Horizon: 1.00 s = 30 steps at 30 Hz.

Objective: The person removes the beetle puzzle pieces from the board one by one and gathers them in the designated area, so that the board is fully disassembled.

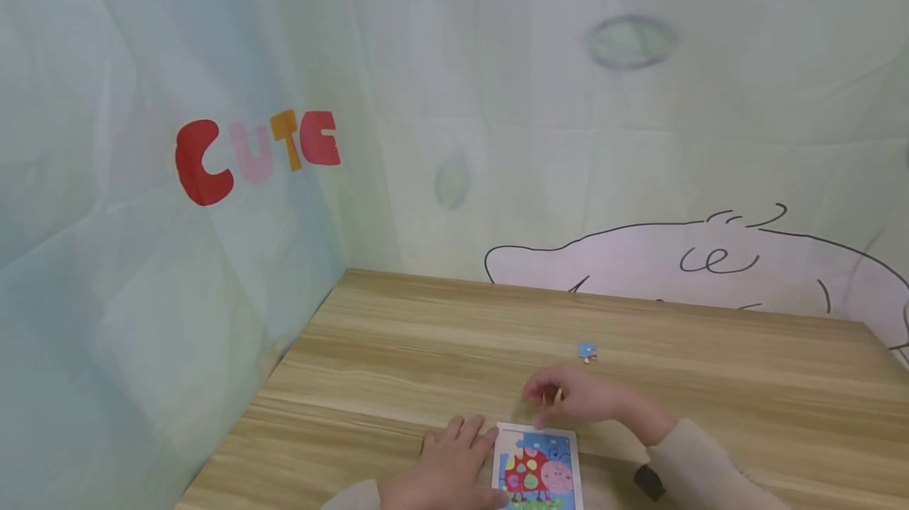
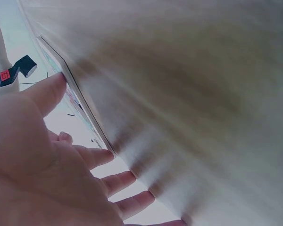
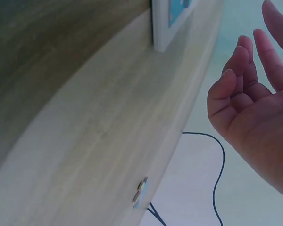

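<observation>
A jigsaw puzzle (image 1: 537, 469) in a white-rimmed tray lies on the table, showing a ladybird with a pink face; part of its upper left is bare. My left hand (image 1: 454, 469) rests flat beside the tray's left side with fingers spread, the thumb lying over its edge. In the left wrist view, the thumb (image 2: 52, 92) touches the tray rim. My right hand (image 1: 575, 395) hovers just beyond the tray's top edge, fingers loosely bent and nothing between them. A loose blue puzzle piece (image 1: 587, 350) lies on the table beyond the right hand.
The wooden table (image 1: 398, 352) meets a fabric wall at the back and left, with the letters CUTE (image 1: 259, 151) on the left one. A black band or device (image 1: 649, 482) sits at the right sleeve.
</observation>
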Each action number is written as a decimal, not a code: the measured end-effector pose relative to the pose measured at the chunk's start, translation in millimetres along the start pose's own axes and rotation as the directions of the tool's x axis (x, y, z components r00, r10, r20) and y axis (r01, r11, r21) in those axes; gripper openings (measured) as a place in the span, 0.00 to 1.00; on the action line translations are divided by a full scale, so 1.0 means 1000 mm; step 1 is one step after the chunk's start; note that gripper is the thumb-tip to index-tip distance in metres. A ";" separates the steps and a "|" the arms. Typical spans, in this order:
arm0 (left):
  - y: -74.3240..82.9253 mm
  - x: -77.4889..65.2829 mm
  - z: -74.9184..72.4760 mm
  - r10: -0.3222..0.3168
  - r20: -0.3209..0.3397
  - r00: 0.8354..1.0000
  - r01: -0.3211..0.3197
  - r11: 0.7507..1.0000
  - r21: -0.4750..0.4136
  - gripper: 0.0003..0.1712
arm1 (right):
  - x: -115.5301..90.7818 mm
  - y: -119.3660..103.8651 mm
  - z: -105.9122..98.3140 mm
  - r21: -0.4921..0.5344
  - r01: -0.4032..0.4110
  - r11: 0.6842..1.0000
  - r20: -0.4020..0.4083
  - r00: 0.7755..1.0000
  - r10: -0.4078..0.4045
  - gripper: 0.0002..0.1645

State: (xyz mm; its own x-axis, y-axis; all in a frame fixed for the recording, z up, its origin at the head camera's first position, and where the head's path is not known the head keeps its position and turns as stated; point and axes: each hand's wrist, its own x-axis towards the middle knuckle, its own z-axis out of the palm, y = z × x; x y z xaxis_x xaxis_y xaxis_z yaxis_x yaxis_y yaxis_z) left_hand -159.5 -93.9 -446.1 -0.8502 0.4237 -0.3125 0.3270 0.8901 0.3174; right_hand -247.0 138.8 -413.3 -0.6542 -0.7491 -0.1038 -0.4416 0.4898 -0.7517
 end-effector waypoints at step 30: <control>-0.002 -0.003 0.000 0.031 -0.006 0.999 -0.031 0.999 0.036 0.48 | 0.007 -0.001 0.033 -0.074 -0.076 0.994 0.103 0.991 0.083 0.15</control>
State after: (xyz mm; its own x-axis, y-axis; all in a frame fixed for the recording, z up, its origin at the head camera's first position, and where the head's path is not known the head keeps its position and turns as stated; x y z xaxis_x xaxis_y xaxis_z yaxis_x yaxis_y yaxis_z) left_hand -157.9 -96.9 -446.4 -0.8420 0.4503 -0.2970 0.3679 0.8820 0.2945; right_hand -231.1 118.1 -434.5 -0.6223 -0.7476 -0.2322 -0.4348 0.5767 -0.6916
